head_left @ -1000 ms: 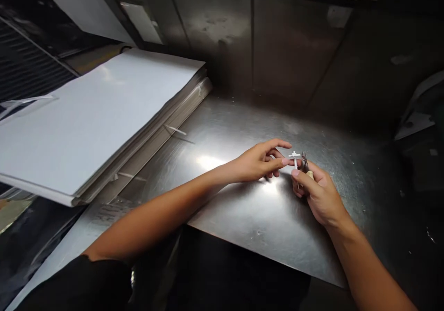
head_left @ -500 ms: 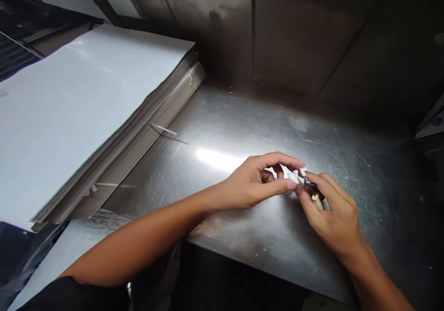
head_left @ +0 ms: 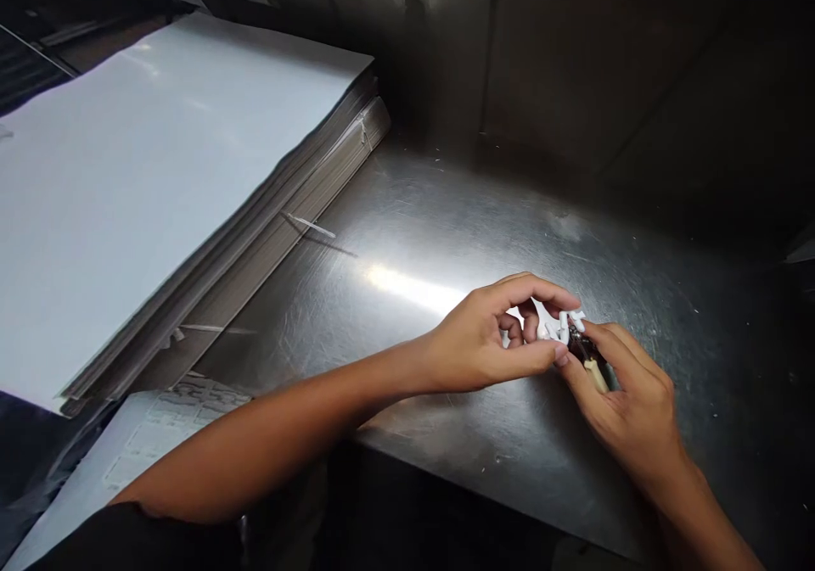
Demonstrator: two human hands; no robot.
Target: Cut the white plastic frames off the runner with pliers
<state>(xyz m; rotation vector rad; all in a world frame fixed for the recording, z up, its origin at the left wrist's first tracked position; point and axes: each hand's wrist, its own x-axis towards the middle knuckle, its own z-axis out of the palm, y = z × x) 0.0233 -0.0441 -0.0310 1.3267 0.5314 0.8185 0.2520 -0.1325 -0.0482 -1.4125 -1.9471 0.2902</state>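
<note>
Over the metal table, my left hand (head_left: 503,333) pinches a small white plastic part (head_left: 564,327) between thumb and fingertips; its exact kind is not clear. My right hand (head_left: 627,393) is closed around a small pair of pliers or nippers (head_left: 595,374) with a cream-coloured handle. The tool's dark metal jaws are right at the white part, close to my left fingertips. My right fingers cover much of the tool, so whether its jaws are closed cannot be made out.
A thick stack of large white sheets (head_left: 191,155) lies at the left, with thin strips (head_left: 311,226) sticking out of its side. Below it is a printed paper (head_left: 159,435). Tiny white scraps dot the scratched metal table (head_left: 407,215). A dark metal wall (head_left: 573,70) rises behind.
The view has shifted slightly, so everything sits a little differently in frame. The white part has turned between my left fingertips, showing more of itself; the tool stays in my right hand.
</note>
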